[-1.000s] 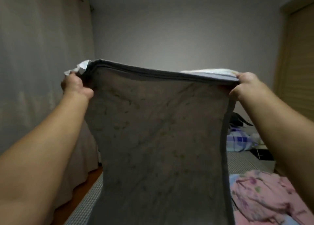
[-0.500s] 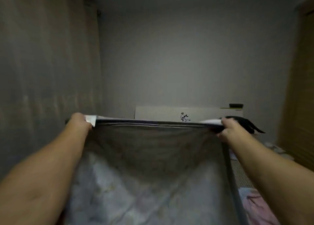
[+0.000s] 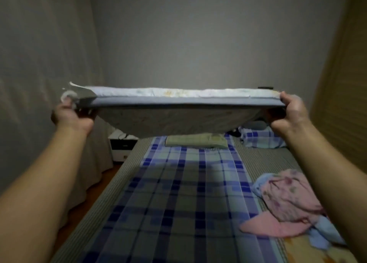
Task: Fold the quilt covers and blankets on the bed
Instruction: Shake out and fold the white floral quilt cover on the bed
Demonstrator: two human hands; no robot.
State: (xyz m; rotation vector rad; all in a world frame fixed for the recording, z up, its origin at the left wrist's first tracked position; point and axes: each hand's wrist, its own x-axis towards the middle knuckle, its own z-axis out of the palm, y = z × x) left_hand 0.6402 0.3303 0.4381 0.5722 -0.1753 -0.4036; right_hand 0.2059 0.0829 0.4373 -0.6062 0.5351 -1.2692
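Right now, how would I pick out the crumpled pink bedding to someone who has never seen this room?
Start at the bed with the blue plaid sheet down its middle. Go to its near right side, under the person's right forearm. The pink floral cover lies there in a loose heap with pale blue edges, the only crumpled, pink item there.

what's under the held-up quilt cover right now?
Under the quilt cover, gripped by the left hand and right hand, lie the plaid sheet and a green folded cloth. The headboard area behind is hidden.
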